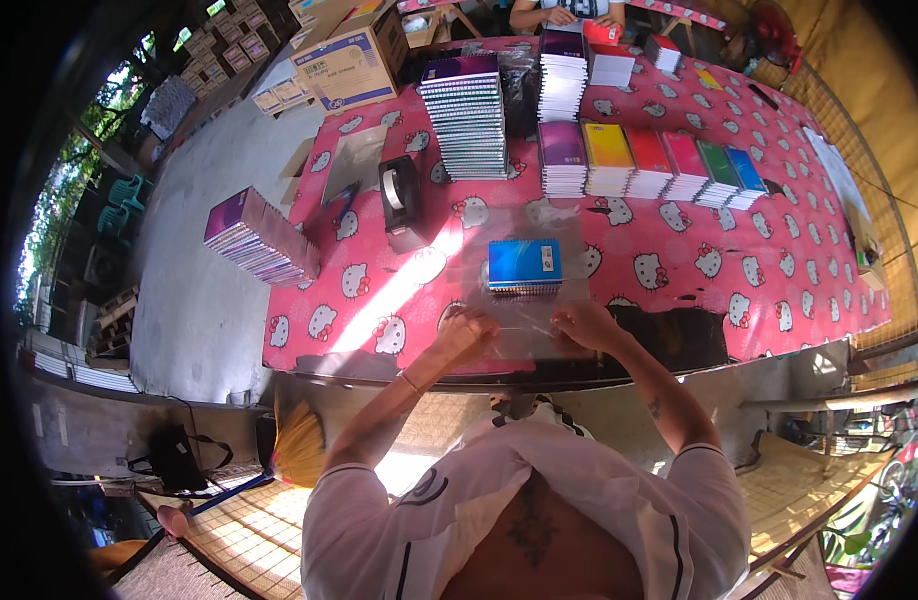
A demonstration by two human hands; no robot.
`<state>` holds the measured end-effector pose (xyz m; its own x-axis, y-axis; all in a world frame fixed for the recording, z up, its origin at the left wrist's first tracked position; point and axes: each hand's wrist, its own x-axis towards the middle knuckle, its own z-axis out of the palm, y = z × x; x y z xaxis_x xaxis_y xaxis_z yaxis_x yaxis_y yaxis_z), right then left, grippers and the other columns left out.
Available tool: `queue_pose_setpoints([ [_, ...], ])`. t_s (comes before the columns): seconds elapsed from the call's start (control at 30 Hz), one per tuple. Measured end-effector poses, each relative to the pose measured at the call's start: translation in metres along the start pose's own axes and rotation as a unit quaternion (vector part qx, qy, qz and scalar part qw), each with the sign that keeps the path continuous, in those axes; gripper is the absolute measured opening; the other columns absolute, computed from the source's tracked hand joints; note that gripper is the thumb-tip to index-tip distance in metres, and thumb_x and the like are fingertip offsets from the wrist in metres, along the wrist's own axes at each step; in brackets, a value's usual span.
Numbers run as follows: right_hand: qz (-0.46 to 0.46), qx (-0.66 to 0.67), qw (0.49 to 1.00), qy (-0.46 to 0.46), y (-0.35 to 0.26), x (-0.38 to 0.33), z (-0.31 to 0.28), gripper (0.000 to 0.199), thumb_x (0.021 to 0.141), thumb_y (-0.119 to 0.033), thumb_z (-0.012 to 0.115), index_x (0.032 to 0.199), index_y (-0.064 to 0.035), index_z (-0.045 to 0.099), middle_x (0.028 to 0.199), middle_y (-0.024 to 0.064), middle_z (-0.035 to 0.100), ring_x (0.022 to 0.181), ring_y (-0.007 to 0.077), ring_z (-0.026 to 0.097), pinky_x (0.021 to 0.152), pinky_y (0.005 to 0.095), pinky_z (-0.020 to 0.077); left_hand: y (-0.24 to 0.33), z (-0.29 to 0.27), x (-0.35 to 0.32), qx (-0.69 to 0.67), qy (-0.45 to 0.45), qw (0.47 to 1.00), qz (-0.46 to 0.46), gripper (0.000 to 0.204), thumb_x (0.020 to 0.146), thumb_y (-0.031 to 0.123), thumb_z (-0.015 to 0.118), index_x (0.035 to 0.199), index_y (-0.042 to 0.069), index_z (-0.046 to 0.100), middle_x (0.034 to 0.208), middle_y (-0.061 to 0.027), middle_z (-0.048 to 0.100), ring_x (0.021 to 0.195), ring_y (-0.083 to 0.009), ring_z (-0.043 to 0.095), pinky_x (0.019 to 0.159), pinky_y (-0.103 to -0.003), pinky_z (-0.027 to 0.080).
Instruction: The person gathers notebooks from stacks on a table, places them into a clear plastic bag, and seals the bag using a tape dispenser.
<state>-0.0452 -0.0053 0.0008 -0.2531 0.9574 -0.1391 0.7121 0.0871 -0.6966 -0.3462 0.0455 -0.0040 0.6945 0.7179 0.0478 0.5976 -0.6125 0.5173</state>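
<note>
A small stack of spiral notebooks with a blue cover [524, 264] lies flat in front of me, its coil side toward me. Beneath it a clear plastic sheet [524, 318] spreads over the pink tablecloth. My left hand [467, 334] is closed at the sheet's near left corner, fingertips pinching the film. On the other side my right hand [585, 326] pinches the near right part of the same sheet. Neither hand touches the notebooks. To the left of the stack stands a black tape dispenser [403, 208].
Tall notebook stacks [466, 120] and a row of colored notebook piles [644, 165] stand farther back. A purple-topped stack [261, 238] leans at the left edge. Behind it sits a cardboard box [351, 68]. Another person's hands [579, 18] hold something red at the far side.
</note>
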Motion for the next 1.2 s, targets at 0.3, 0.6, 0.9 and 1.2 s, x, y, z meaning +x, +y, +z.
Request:
queue_pose_setpoints([
  [0.3,-0.016,-0.179,0.925,0.334,-0.038,0.038,-0.024,0.036,0.090,-0.025,0.066,0.122,-0.0112,0.062,0.120,0.0103,0.061,0.112,0.0293,0.057,0.094,0.0462,0.0456,-0.066,-0.041,0.056,-0.462,0.082,0.868,-0.164,0.022,0.094,0.009,0.062,0.110,-0.003,0.069,0.094,-0.0093,0.071,0.082,-0.0173,0.068,0.078,-0.031,0.056],
  [0.6,-0.047,-0.239,0.934,0.263,-0.070,0.048,0.061,0.062,0.086,-0.036,0.070,0.141,-0.0150,0.051,0.147,0.0137,0.046,0.138,0.0335,0.042,0.112,0.0580,0.0298,-0.048,-0.064,0.146,-0.250,0.162,0.953,-0.055,0.016,0.093,0.013,0.068,0.101,-0.001,0.071,0.096,-0.0116,0.073,0.089,-0.0186,0.071,0.077,-0.033,0.057],
  [0.9,-0.052,-0.246,0.933,0.260,-0.079,0.050,0.061,0.057,0.085,-0.028,0.069,0.139,-0.0163,0.054,0.146,0.0093,0.048,0.137,0.0290,0.043,0.110,0.0575,0.0316,-0.078,-0.019,0.244,0.138,0.009,0.983,0.122,0.014,0.085,0.018,0.064,0.084,0.005,0.069,0.090,-0.0166,0.069,0.086,-0.0369,0.069,0.079,-0.050,0.051],
  [1.2,-0.053,-0.231,0.933,0.270,-0.078,0.050,0.058,0.057,0.082,-0.021,0.068,0.138,-0.0160,0.054,0.143,0.0092,0.050,0.136,0.0287,0.044,0.110,0.0560,0.0318,-0.047,-0.041,0.233,0.083,0.034,0.992,0.086,0.017,0.086,0.025,0.066,0.091,0.009,0.065,0.085,-0.0130,0.069,0.084,-0.0345,0.068,0.084,-0.050,0.046],
])
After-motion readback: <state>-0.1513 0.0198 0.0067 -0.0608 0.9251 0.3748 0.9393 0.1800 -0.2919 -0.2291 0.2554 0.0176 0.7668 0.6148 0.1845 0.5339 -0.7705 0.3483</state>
